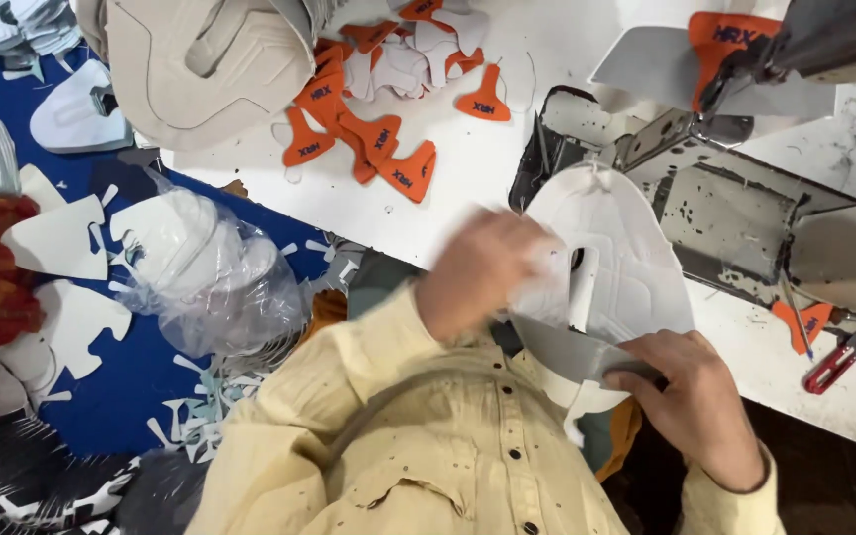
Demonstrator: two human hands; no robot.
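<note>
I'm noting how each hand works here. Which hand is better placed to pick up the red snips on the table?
The right hand, probably. It lies nearer the red snips on the white table, while the left hand, blurred, rests on the white shoe piece.

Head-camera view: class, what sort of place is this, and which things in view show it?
Probably a shoe-stitching workshop. The left hand and right hand hold a white cut shoe-upper panel at a sewing machine. Orange tongue-shaped labels lie heaped on the white table, with red thread snips nearby.
</note>
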